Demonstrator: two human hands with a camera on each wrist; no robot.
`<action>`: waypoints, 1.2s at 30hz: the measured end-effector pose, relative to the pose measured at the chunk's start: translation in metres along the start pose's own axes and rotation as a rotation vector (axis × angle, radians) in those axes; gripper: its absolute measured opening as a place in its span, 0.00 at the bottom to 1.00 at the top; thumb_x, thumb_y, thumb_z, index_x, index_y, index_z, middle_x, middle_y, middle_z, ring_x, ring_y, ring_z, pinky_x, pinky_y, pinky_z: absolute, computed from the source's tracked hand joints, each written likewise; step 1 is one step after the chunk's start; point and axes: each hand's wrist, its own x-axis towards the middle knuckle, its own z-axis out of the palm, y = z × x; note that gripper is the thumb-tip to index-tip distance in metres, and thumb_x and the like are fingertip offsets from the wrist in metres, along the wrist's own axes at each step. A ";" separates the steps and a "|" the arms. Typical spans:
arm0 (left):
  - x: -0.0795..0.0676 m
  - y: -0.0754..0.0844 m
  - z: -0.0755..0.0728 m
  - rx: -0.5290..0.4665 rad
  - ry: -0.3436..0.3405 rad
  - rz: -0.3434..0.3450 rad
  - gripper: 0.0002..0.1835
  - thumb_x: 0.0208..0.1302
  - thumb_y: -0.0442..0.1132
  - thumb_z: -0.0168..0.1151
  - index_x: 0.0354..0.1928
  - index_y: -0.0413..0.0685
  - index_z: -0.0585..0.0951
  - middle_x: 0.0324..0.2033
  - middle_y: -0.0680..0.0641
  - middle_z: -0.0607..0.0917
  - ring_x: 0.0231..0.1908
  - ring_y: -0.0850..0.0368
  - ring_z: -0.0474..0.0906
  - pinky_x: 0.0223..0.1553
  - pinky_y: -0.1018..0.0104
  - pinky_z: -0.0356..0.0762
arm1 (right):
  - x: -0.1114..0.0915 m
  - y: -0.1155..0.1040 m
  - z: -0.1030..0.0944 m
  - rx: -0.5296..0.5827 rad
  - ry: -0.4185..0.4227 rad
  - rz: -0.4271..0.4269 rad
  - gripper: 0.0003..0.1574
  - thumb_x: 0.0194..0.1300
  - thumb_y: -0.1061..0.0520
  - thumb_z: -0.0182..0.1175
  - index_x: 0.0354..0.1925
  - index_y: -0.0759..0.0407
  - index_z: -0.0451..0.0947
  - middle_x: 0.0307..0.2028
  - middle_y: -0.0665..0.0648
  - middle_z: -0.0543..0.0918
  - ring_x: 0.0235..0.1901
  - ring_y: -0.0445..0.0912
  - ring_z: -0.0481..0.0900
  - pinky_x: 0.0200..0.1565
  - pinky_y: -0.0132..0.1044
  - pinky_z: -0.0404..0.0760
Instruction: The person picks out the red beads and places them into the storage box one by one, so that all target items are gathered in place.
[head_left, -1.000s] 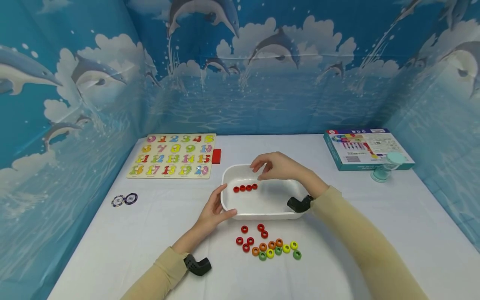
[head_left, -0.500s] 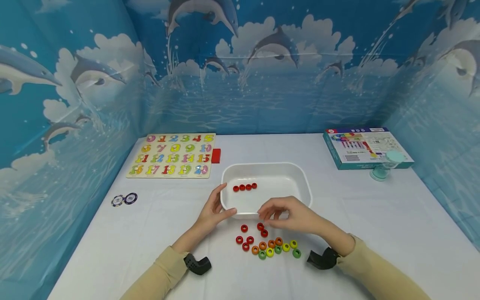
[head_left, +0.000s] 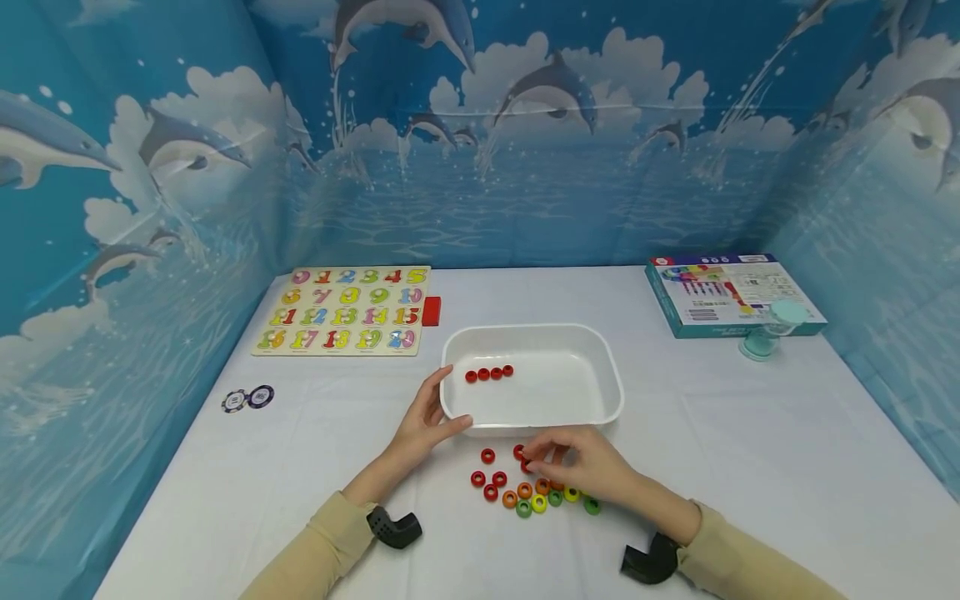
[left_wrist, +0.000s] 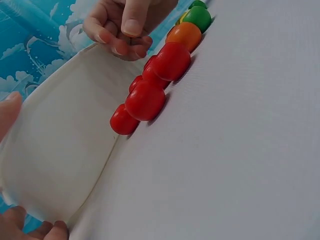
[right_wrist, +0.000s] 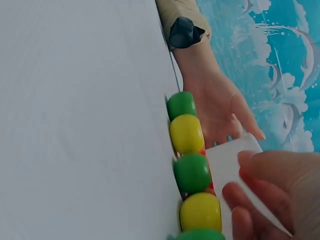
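A white tray [head_left: 558,427] lies on the table with a short row of red beads [head_left: 490,373] inside it. My left hand [head_left: 420,425] holds the tray's near left corner, thumb at the front rim and fingers along the left side. In front of the tray, red, orange, yellow and green beads [head_left: 524,491] lie loose on the cloth. My right hand [head_left: 585,462] is over their right part, thumb and index fingertips beside two red beads. Nothing shows between those fingertips in the left wrist view, where the red beads [left_wrist: 145,100] sit just below the hand.
A number board [head_left: 345,312] with a red piece [head_left: 431,311] lies back left. Two poker chips [head_left: 248,399] are on the left. At the back right stand a flat game box [head_left: 735,296] and a teal sand timer [head_left: 772,329]. A dolphin-print curtain [head_left: 525,208] encloses the table.
My right hand has come back from above the tray, down over its front rim to the loose beads. The left hand stays at the tray's corner.
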 end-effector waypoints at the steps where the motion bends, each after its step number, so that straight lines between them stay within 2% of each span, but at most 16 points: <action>1: 0.000 0.000 0.000 -0.001 -0.001 -0.002 0.43 0.54 0.31 0.62 0.67 0.45 0.49 0.66 0.37 0.50 0.63 0.40 0.51 0.59 0.55 0.56 | -0.001 0.003 0.002 -0.013 0.010 -0.004 0.09 0.52 0.58 0.65 0.35 0.53 0.80 0.30 0.44 0.81 0.28 0.35 0.75 0.27 0.31 0.78; 5: 0.000 0.001 0.000 -0.004 -0.003 -0.005 0.42 0.54 0.31 0.62 0.67 0.46 0.49 0.66 0.37 0.50 0.63 0.41 0.52 0.59 0.56 0.56 | -0.003 0.010 0.007 -0.067 0.033 -0.013 0.09 0.52 0.55 0.66 0.35 0.50 0.80 0.30 0.43 0.80 0.27 0.34 0.75 0.27 0.30 0.78; 12: 0.000 0.000 0.001 0.013 0.002 -0.011 0.43 0.54 0.31 0.62 0.67 0.44 0.49 0.66 0.37 0.50 0.63 0.41 0.51 0.59 0.56 0.57 | -0.005 0.014 0.012 -0.111 0.032 0.064 0.12 0.49 0.50 0.67 0.35 0.47 0.80 0.30 0.41 0.79 0.27 0.35 0.75 0.27 0.29 0.78; 22: 0.000 0.001 0.001 0.012 0.009 -0.001 0.42 0.53 0.31 0.62 0.67 0.45 0.49 0.65 0.37 0.50 0.63 0.41 0.51 0.59 0.56 0.56 | -0.005 0.011 0.012 -0.123 0.036 0.099 0.12 0.48 0.51 0.68 0.34 0.47 0.80 0.28 0.41 0.79 0.26 0.36 0.75 0.25 0.27 0.76; 27: -0.001 0.000 0.001 -0.003 0.004 -0.004 0.42 0.54 0.31 0.62 0.67 0.46 0.49 0.66 0.37 0.50 0.63 0.41 0.51 0.59 0.56 0.57 | -0.003 0.001 0.008 -0.134 0.017 0.124 0.11 0.48 0.51 0.68 0.34 0.45 0.79 0.29 0.40 0.79 0.26 0.37 0.75 0.26 0.27 0.77; 30: -0.001 0.001 0.001 -0.006 0.002 -0.004 0.42 0.54 0.31 0.62 0.67 0.46 0.49 0.66 0.37 0.49 0.63 0.41 0.51 0.59 0.56 0.56 | 0.000 -0.012 0.001 -0.086 -0.036 0.107 0.13 0.50 0.52 0.67 0.37 0.47 0.79 0.31 0.40 0.79 0.28 0.37 0.75 0.28 0.28 0.78; 33: 0.000 0.001 0.001 0.003 0.000 -0.007 0.43 0.54 0.31 0.62 0.67 0.45 0.49 0.66 0.37 0.49 0.63 0.41 0.51 0.59 0.55 0.56 | 0.008 -0.024 -0.011 -0.044 -0.077 0.038 0.14 0.52 0.54 0.66 0.40 0.50 0.78 0.35 0.43 0.80 0.30 0.38 0.75 0.29 0.31 0.79; 36: -0.001 0.001 0.001 0.011 0.002 -0.007 0.42 0.54 0.32 0.62 0.67 0.44 0.49 0.66 0.37 0.49 0.63 0.41 0.50 0.59 0.55 0.56 | 0.022 -0.032 -0.024 -0.071 -0.063 -0.045 0.17 0.51 0.58 0.66 0.42 0.49 0.77 0.37 0.45 0.80 0.32 0.39 0.75 0.31 0.32 0.80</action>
